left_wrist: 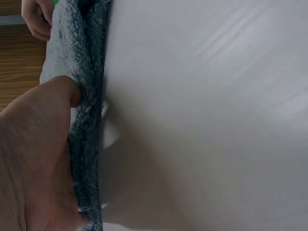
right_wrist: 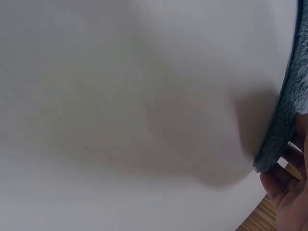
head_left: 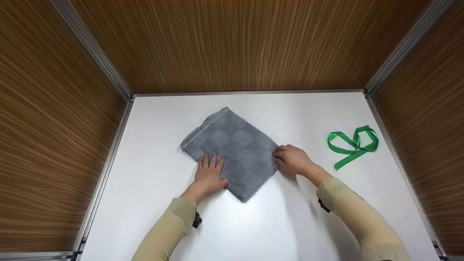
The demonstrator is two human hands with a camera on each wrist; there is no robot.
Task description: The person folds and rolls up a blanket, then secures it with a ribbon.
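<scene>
A grey checked towel (head_left: 232, 146) lies folded into a square on the white table (head_left: 253, 224), turned like a diamond. My left hand (head_left: 209, 173) lies flat on its lower left edge with straight fingers pressing down. The left wrist view shows the towel's stacked edge (left_wrist: 87, 120) beside that palm (left_wrist: 33, 163). My right hand (head_left: 290, 158) is at the towel's right corner with curled fingers pinching it. In the right wrist view the corner (right_wrist: 284, 134) sits just above the right hand's fingers (right_wrist: 288, 190).
A green ribbon (head_left: 353, 145) lies in loose loops at the table's right side, apart from the towel. Wood-grain walls (head_left: 232, 43) with metal rails enclose the table at the back, left and right.
</scene>
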